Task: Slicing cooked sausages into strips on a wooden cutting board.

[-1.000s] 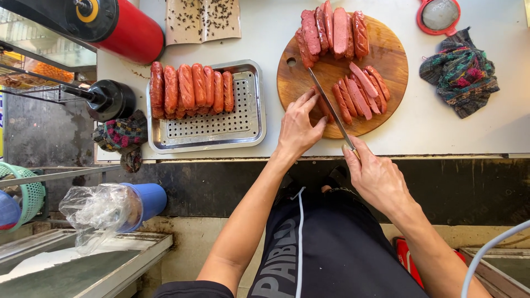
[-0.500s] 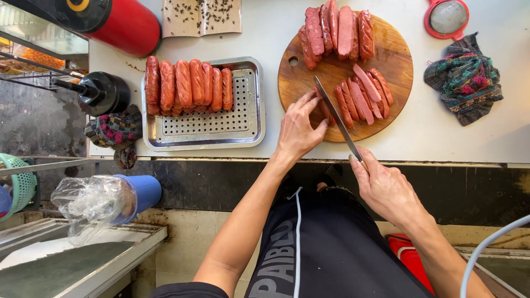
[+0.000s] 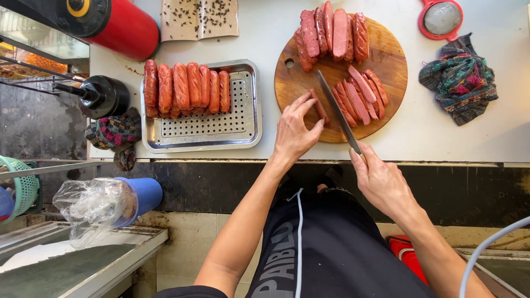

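Observation:
My left hand [image 3: 293,129] pinches a sausage [image 3: 319,106] lying on the round wooden cutting board [image 3: 298,83]. My right hand [image 3: 381,182] grips the handle of a knife [image 3: 337,110], whose blade lies along that sausage, just to its right. Several cut sausage halves [image 3: 361,98] lie to the right of the blade. Whole sausages [image 3: 331,33] are piled at the board's far edge.
A perforated metal tray [image 3: 210,129] with a row of browned sausages [image 3: 185,88] sits left of the board. A red cylinder [image 3: 124,27], a black bottle [image 3: 102,96], a knitted cloth [image 3: 458,83], a red-rimmed strainer [image 3: 440,17] and a blue cup with plastic bag [image 3: 110,201] surround the counter.
The view has shifted slightly. My left hand has closed its fingers on the sausage, and the knife blade has stayed alongside it on the board.

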